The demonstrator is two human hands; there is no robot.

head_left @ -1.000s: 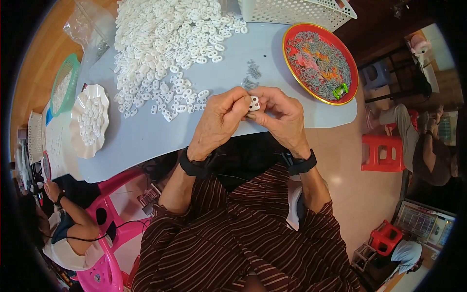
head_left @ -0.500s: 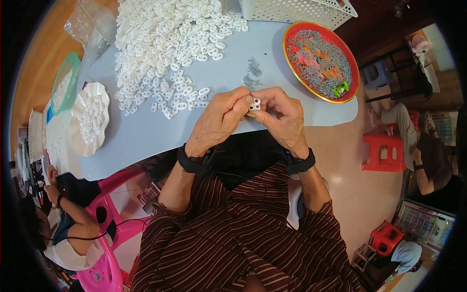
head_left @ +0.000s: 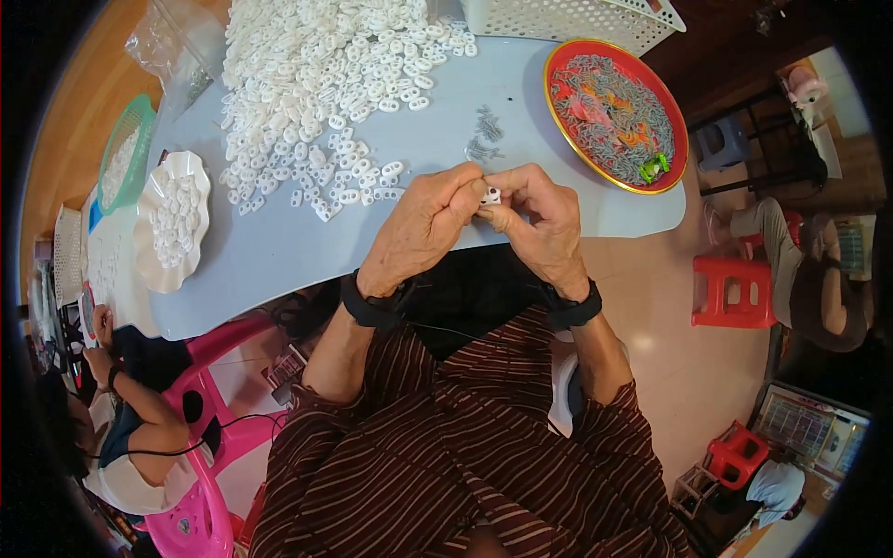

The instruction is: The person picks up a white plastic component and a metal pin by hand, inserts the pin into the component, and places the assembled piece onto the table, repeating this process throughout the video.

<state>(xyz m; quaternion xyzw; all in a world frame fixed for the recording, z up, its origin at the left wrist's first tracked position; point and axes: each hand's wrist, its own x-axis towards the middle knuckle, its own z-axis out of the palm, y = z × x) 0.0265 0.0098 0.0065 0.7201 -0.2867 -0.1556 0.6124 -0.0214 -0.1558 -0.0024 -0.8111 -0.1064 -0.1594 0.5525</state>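
While both hands meet over the near edge of the table (head_left: 428, 135), left hand (head_left: 420, 223) and right hand (head_left: 539, 221) have fingertips closed on a small white piece (head_left: 492, 196) between them. Grey screw-like bits (head_left: 486, 136) lie just beyond; heaped white pieces (head_left: 321, 79) left, red tray (head_left: 678, 141) right.

Location: reads as a small informal workshop; whether it also serves as a home cannot be determined. Evidence at the work: large heap of near-identical white pieces (head_left: 326, 70) on a blue-gray surface (head_left: 260, 246), with a red gold-rimmed tray (head_left: 680, 139) full of small gray parts (head_left: 595, 84) and a perforated white basket (head_left: 558, 26) beside them. Evidence around it: pink plastic chair (head_left: 214, 521), red plastic stool (head_left: 712, 288), pale tiled floor (head_left: 651, 298), another person (head_left: 153, 437) seated nearby.
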